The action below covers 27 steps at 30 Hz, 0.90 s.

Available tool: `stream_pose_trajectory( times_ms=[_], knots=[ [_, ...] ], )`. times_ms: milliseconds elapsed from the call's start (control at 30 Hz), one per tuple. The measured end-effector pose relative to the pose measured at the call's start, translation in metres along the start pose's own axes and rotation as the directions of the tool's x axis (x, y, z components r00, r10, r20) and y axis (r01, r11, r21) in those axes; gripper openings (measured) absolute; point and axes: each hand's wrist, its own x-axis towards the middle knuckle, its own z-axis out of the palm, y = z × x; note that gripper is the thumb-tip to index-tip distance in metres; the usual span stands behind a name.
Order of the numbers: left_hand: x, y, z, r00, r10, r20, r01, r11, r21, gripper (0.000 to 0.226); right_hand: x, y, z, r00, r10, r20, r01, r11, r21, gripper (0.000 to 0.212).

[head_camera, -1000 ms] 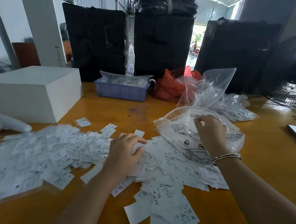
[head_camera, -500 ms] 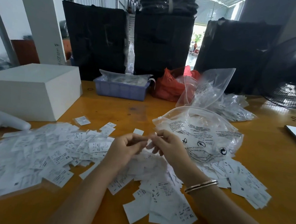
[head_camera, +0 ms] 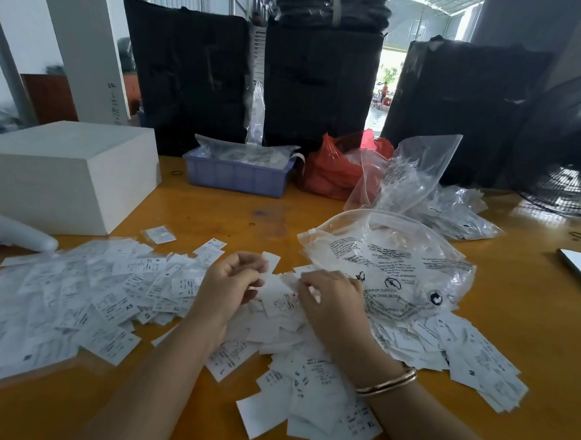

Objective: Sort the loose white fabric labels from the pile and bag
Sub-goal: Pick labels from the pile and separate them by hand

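Both forearms are left bare, no sleeves being seen; thin gold-coloured bangles (head_camera: 387, 383) are worn on the right wrist.

White box (head_camera: 64, 172), blue bin (head_camera: 235, 175), red bag (head_camera: 332, 174), fan (head_camera: 571, 158) on the yellow table (head_camera: 214, 215).

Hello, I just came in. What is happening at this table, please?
A person is sorting small white fabric labels spread over a yellow table. Both hands work at the middle of the pile: the left hand and the right hand each pinch labels between the fingers. A clear printed plastic bag lies just behind the right hand, mouth toward the pile. Many labels are not yet sorted.
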Motion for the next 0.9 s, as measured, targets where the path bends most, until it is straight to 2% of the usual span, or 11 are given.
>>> stream_pose_trajectory(
  times_ms=[67, 133, 233, 300, 367, 433, 533, 667, 767, 833, 900],
  knots=[
    [-0.001, 0.001, 0.0, 1.0, 0.01, -0.01, -0.01, 1.0, 0.003, 0.026, 0.0, 0.001, -0.002, 0.99, 0.14, -0.028, -0.124, 0.938, 0.325, 0.016],
    [-0.002, 0.001, 0.001, 0.999, 0.046, -0.026, -0.045, 0.999, 0.027, 0.022, -0.003, 0.001, -0.005, 0.959, 0.279, 0.048, -0.244, 0.727, 0.642, 0.021],
    [-0.003, 0.001, 0.003, 0.995, 0.088, -0.046, -0.086, 0.995, 0.057, 0.015, -0.005, 0.004, -0.009, 0.921, 0.357, 0.159, -0.316, 0.44, 0.841, 0.031],
    [-0.004, 0.002, 0.004, 0.995, 0.084, -0.053, -0.08, 0.995, 0.061, 0.006, -0.005, 0.006, -0.009, 0.913, 0.36, 0.191, -0.324, 0.358, 0.876, 0.027],
    [-0.004, 0.003, 0.004, 0.995, 0.078, -0.058, -0.072, 0.993, 0.091, 0.006, -0.004, 0.007, -0.009, 0.913, 0.359, 0.194, -0.322, 0.34, 0.884, 0.02],
    [-0.004, 0.002, 0.004, 0.994, 0.096, -0.048, -0.087, 0.984, 0.158, 0.011, -0.004, 0.007, -0.008, 0.916, 0.362, 0.172, -0.301, 0.339, 0.891, 0.024],
    [-0.007, 0.002, 0.005, 0.979, 0.202, 0.021, -0.2, 0.938, 0.284, 0.013, -0.003, 0.009, -0.008, 0.922, 0.37, 0.114, -0.239, 0.313, 0.919, 0.021],
    [-0.013, 0.001, 0.01, 0.899, 0.399, 0.182, -0.433, 0.749, 0.502, 0.011, -0.002, 0.01, -0.009, 0.929, 0.358, 0.094, -0.192, 0.248, 0.95, 0.007],
    [-0.015, 0.001, 0.013, 0.849, 0.471, 0.241, -0.518, 0.65, 0.555, 0.013, -0.002, 0.01, -0.009, 0.935, 0.346, 0.084, -0.188, 0.281, 0.941, 0.015],
    [-0.015, 0.002, 0.013, 0.848, 0.472, 0.242, -0.518, 0.64, 0.567, 0.015, -0.003, 0.009, -0.009, 0.944, 0.322, 0.071, -0.18, 0.324, 0.929, 0.018],
    [-0.015, 0.002, 0.013, 0.848, 0.474, 0.236, -0.516, 0.641, 0.568, 0.015, -0.004, 0.008, -0.01, 0.963, 0.263, 0.063, -0.156, 0.347, 0.925, 0.01]
  ],
)
